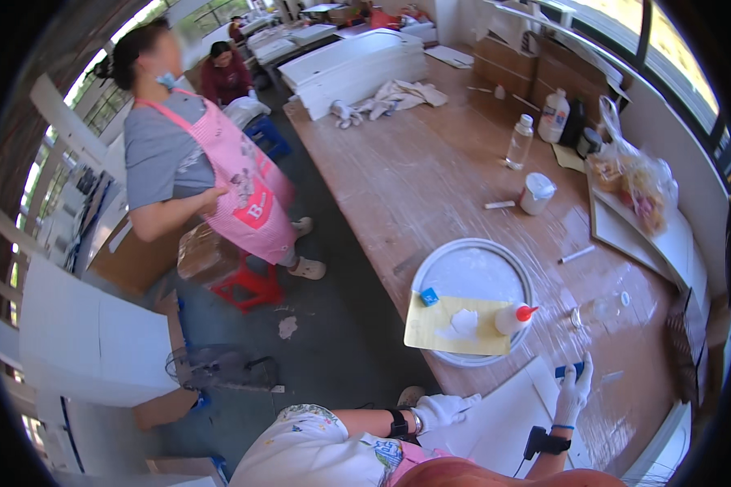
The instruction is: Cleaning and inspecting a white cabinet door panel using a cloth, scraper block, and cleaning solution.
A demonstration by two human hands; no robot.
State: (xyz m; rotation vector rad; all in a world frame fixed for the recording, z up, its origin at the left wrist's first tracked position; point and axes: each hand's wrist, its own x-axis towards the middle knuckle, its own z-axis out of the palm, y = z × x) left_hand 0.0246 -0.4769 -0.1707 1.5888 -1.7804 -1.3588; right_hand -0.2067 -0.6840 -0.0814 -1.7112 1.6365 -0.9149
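Observation:
My left hand (441,411), in a white glove, lies at the left edge of a white panel (495,422) with its fingers stretched out. My right hand (573,396), also gloved in white, grips a small flat blue piece (569,370) beside the panel's right side; its exact kind is too small to make out. Beyond the panel, a large round lid or tub (473,264) bears a yellow sheet (421,329) with a patch of white paste (464,323). On that sheet are a white squeeze bottle (510,320) with a red tip and a small blue block (429,297).
A clear bottle (599,310) lies right of the tub. Farther back on the table (398,187) stand a white cup (537,195), an upright clear bottle (520,144) and stacked white panels (357,66). A person in a pink apron (248,183) stands left, near a red stool (248,284).

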